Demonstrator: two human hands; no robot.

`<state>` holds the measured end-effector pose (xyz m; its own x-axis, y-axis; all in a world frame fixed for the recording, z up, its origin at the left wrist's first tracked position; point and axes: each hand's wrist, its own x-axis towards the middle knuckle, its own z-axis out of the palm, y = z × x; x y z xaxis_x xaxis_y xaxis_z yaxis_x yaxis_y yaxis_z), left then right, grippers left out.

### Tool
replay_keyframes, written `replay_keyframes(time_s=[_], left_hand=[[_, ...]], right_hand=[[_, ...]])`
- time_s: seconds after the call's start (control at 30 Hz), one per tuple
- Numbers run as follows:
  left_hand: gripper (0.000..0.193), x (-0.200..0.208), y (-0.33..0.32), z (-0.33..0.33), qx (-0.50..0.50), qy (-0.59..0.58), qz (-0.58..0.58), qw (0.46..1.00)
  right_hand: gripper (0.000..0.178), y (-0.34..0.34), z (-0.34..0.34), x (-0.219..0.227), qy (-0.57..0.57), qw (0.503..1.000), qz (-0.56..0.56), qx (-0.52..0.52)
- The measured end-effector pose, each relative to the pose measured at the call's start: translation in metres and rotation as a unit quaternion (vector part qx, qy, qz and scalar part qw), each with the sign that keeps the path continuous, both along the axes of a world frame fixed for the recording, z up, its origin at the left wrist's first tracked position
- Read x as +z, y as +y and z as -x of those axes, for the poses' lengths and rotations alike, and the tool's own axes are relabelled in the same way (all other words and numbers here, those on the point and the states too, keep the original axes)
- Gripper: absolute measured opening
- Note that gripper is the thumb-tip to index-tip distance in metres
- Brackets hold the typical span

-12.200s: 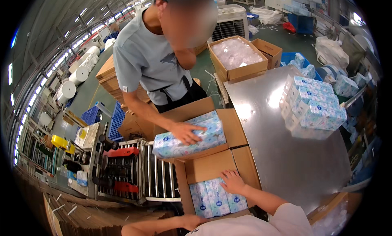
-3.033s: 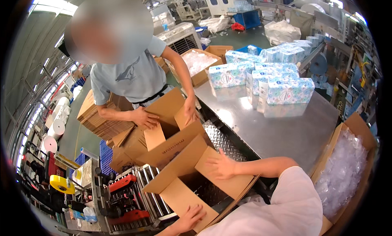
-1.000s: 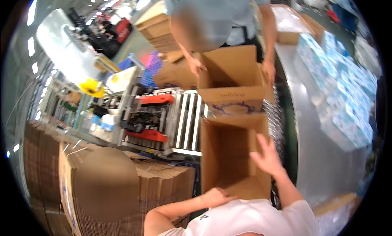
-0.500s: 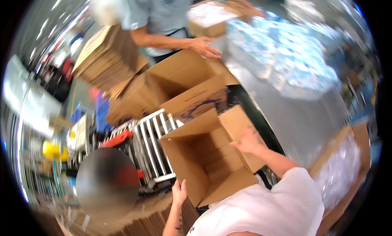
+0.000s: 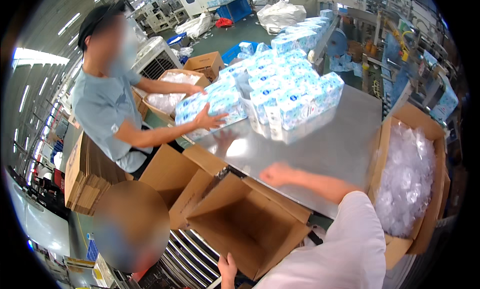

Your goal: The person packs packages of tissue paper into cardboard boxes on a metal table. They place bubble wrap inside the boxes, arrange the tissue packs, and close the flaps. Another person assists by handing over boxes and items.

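Observation:
An open, empty cardboard box (image 5: pixel 240 224) stands tilted in front of me, beside the metal table's near edge. Its near-left wall is in the grip of my left hand (image 5: pixel 227 266), thumb up and the other fingers partly hidden. My right hand (image 5: pixel 276 174) is over the edge of the metal table (image 5: pixel 350 124), apart from the box; motion blurs its fingers. Across the table, a person in a grey-blue shirt has both hands on a row of blue-and-white tissue packs (image 5: pixel 212 106). More such packs (image 5: pixel 300 96) are stacked in clear wrap beside them.
Another open cardboard box (image 5: pixel 172 174) stands left of mine, near a roller conveyor (image 5: pixel 187 256). Flattened cartons (image 5: pixel 95 181) are piled at the left. A carton of clear plastic bags (image 5: pixel 407 179) is at my right. Machinery (image 5: pixel 375 49) stands beyond the table.
My right hand has left the box flap and moved out over the table edge. My left hand stays on the box. The other person's hands are now on the tissue packs. My view has swung.

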<state>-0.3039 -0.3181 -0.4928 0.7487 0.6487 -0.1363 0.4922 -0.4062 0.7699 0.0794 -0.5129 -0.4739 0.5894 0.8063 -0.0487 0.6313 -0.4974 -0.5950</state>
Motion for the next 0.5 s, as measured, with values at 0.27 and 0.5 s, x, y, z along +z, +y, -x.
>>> replay_keyframes(time_s=[0.27, 0.5], left_hand=[[0.039, 0.063, -0.032, -0.026, 0.101, 0.161, -0.039, 0.981], [0.040, 0.081, -0.026, -0.051, 0.079, 0.366, -0.075, 0.924]], right_hand=[[0.027, -0.021, -0.338, 0.007, -0.338, 0.891, -0.098, -0.287], [0.035, -0.016, -0.418, -0.024, -0.418, 0.854, -0.088, -0.297]])
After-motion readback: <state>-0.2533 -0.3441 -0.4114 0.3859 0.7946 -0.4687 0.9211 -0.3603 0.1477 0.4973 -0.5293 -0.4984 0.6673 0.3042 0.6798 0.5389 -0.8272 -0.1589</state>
